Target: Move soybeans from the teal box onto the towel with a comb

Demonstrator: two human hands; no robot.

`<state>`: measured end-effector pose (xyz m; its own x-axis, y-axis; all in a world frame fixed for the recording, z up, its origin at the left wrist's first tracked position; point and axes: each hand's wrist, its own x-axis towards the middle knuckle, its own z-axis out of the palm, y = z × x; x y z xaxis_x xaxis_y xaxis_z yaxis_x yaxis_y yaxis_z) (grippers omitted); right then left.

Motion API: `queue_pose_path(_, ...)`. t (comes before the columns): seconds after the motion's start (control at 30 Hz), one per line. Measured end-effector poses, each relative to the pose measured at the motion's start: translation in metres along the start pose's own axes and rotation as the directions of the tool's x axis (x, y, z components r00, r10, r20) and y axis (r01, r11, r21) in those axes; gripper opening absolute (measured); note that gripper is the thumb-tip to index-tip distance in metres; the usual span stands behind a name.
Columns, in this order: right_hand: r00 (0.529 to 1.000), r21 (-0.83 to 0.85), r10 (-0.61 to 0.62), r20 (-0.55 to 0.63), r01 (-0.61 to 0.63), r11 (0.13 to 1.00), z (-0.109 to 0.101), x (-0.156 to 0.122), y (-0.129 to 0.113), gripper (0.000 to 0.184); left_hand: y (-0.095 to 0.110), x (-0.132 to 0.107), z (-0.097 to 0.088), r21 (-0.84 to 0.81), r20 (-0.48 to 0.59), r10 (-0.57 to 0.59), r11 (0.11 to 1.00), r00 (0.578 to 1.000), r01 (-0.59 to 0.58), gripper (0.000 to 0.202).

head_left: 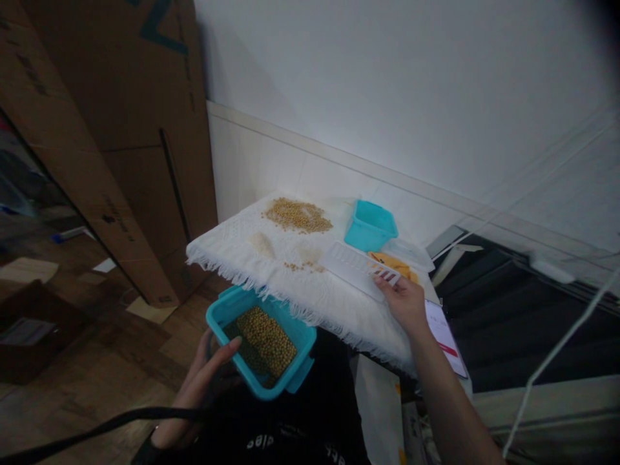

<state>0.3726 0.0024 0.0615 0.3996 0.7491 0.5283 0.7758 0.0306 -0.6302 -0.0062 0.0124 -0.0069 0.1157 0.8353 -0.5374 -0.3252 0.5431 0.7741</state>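
Observation:
My left hand [208, 368] grips the near-left rim of a teal plastic container [304, 371], thumb over the edge. It hangs just off the table's front edge, tilted, with yellow soybeans [271, 342] and small dark green beans [247, 323] inside. Between the thumb and fingers of my right hand [405, 300] is the right end of a white slotted plastic tray [356, 270], low over the cloth; whether it touches the cloth I cannot tell. Beyond it lie a soybean pile [298, 216], a small pale grain heap [261, 245] and some scattered beans [303, 265].
A fringed white cloth [232, 248] covers the small table against the wall. Behind the tray stands another teal container [371, 226], near a yellow item [397, 263]. A lit phone [444, 339] lies at the right edge. Tall cardboard boxes [140, 161] stand left.

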Motion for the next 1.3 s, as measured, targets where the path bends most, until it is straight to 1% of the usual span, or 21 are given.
queue_pose_path(0.1,1.0,-0.034,0.013,0.022,-0.013,0.999,-0.003,-0.004,-0.002,0.038,-0.001,0.001,-0.001,0.006,0.0,-0.008,1.0,1.0,0.008,0.087)
queue_pose_path(0.3,1.0,-0.038,0.02,-0.016,-0.02,0.999,-0.006,-0.013,-0.007,0.037,-0.002,0.003,-0.002,-0.006,0.016,-0.012,1.0,1.0,0.012,0.088)
queue_pose_path(0.4,0.999,-0.056,0.032,-0.003,-0.032,0.998,-0.008,-0.017,-0.009,0.037,-0.001,0.001,-0.001,-0.012,0.007,-0.012,1.0,1.0,0.012,0.092)
queue_pose_path(0.6,0.999,-0.077,0.046,-0.025,-0.048,0.996,-0.01,-0.025,-0.012,0.038,0.003,-0.003,-0.001,-0.031,0.042,-0.031,0.999,0.999,0.032,0.092)
queue_pose_path(0.77,0.998,-0.1,0.069,-0.015,-0.07,0.993,-0.012,-0.031,-0.016,0.04,0.0,0.0,-0.004,-0.038,0.061,-0.034,0.999,0.998,0.036,0.094)
queue_pose_path(0.93,0.993,-0.126,0.102,-0.061,-0.109,0.986,-0.012,-0.04,-0.02,0.045,-0.001,0.0,-0.003,-0.044,0.053,-0.02,0.999,0.998,0.023,0.096)
queue_pose_path(1.1,0.993,-0.111,0.109,-0.038,-0.113,0.987,-0.009,-0.047,-0.023,0.044,0.002,-0.003,-0.001,-0.025,0.055,-0.031,0.999,0.998,0.032,0.095)
queue_pose_path(1.3,0.987,-0.123,0.086,-0.134,-0.103,0.987,-0.011,-0.045,-0.024,0.047,0.007,-0.01,0.002,-0.034,0.065,-0.033,0.999,0.997,0.035,0.093)
